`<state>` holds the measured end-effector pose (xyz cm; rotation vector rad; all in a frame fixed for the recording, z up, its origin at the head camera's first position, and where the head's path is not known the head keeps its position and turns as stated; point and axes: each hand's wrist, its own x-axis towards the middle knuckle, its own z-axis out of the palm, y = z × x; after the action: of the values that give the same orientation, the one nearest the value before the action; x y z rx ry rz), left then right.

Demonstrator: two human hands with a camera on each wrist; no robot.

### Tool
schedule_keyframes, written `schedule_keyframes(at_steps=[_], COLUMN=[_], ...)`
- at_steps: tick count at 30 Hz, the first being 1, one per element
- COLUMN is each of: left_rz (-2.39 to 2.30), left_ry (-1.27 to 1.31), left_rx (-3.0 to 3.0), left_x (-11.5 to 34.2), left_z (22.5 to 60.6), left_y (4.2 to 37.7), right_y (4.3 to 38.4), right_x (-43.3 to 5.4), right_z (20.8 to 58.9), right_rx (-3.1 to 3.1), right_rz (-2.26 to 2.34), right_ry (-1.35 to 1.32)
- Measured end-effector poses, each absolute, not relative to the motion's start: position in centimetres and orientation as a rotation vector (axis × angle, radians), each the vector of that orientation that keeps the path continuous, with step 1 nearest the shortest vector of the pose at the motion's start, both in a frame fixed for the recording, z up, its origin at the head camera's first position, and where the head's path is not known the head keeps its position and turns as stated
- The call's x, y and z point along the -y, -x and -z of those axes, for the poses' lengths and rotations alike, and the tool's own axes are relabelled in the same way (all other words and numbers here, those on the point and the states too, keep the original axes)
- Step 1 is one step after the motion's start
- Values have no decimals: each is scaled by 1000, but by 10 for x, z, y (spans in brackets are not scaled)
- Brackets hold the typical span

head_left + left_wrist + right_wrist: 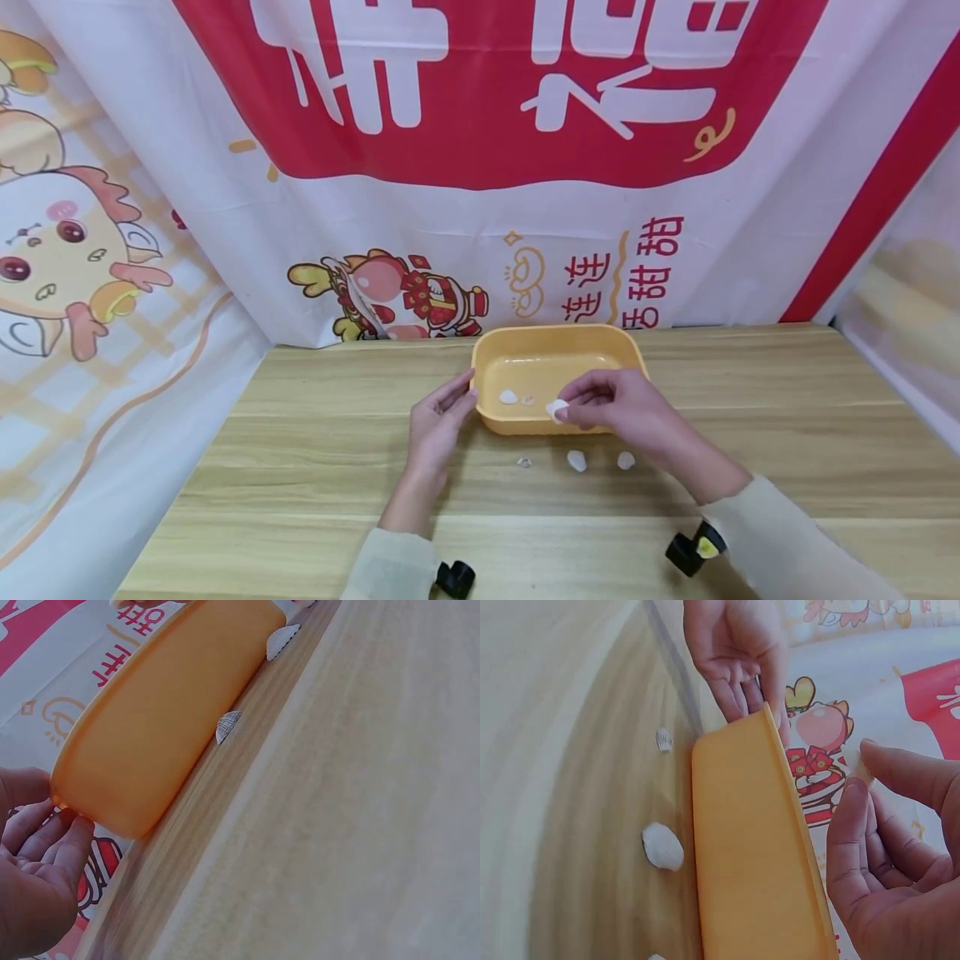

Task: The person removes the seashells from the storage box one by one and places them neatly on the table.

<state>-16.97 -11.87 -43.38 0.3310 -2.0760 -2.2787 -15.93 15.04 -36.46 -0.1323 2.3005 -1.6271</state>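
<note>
A shallow yellow plastic tray [558, 423] stands at the back of the wooden table. Above its front rim, my right hand [618, 408] pinches a small white seashell [557, 408] between thumb and fingertips. The fingers of my left hand [442, 421] rest against the tray's left end, as the left wrist view also shows. Inside the tray lie a white shell [508, 397] and a smaller pale piece [528, 400]. On the table before it are a small ribbed shell [523, 462], a larger white shell [577, 461] and a rounded white shell [626, 460].
A white and red printed cloth [420, 200] hangs directly behind the tray at the table's back edge. Another printed cloth [150, 400] borders the left side. The wooden tabletop [315, 467] stretches to both sides. Each sleeve has a small black wrist camera [456, 578] at its cuff.
</note>
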Motion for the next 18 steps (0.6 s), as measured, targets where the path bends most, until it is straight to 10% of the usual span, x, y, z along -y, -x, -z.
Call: schedule_keyframes(at_steps=[18], left_rz=[2278], left_ry=[-365], left_rx=[2089], left_x=[117], left_z=[432], left_y=[170], right_y=[125], right_x=[-137], right_z=[391], right_rx=[-2255], right_rz=[1701], right_ry=[248])
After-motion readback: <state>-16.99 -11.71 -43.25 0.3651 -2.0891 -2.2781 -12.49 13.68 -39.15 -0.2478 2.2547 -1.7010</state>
